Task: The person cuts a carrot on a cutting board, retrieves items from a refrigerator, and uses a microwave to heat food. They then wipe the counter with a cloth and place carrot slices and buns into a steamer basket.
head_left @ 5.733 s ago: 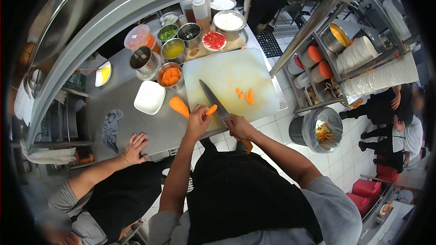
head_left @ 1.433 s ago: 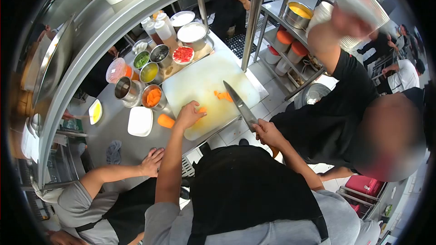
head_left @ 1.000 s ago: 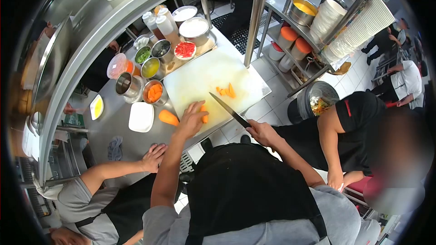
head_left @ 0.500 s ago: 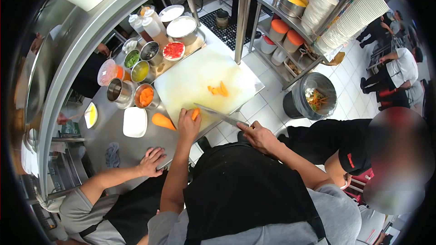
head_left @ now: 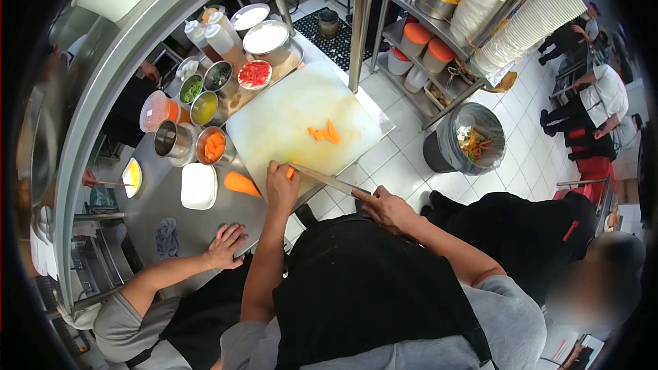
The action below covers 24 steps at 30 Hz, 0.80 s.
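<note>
My left hand grips a piece of carrot at the near edge of the white cutting board. In my right hand is a knife, its fingers wrapped round the handle. The blade points left, and its tip end lies at the carrot piece beside my left fingers. Several cut carrot pieces lie farther up the board. A larger peeled carrot rests left of my left hand, by the board's edge.
Left of the board stand a metal container of carrot pieces, white dishes and a grey cloth. A co-worker's hand rests on the metal table. A lined trash bin stands right, below a shelf rack.
The view has shifted slightly, so the table things sit a little farther left. My hands keep the knife at the carrot piece. The co-worker at right has changed posture.
</note>
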Each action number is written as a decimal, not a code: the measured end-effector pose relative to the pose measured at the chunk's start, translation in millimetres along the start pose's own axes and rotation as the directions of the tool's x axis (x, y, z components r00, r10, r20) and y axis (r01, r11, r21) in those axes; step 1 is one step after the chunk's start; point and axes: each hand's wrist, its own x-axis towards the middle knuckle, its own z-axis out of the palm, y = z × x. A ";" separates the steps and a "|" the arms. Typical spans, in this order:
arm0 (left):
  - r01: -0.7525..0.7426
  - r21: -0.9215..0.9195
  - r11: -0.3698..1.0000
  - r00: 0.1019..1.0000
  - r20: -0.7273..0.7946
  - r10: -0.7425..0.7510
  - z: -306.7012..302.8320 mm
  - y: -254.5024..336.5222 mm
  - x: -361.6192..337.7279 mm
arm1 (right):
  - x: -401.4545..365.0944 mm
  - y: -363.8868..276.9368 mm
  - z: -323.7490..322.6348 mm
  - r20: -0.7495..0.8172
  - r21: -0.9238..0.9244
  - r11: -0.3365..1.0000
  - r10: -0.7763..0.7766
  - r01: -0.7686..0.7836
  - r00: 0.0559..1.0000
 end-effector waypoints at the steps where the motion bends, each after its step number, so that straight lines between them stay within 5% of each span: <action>1: -0.001 0.000 1.000 1.000 0.008 0.001 -0.3 0.0 0.1 | 0.0 -0.7 0.1 0.001 0.001 1.000 0.001 -0.001 1.000; 24: -0.053 0.055 0.997 0.998 -0.018 0.055 4.5 -2.5 -4.0 | 14.7 2.4 5.7 0.027 0.099 0.995 -0.032 0.030 0.999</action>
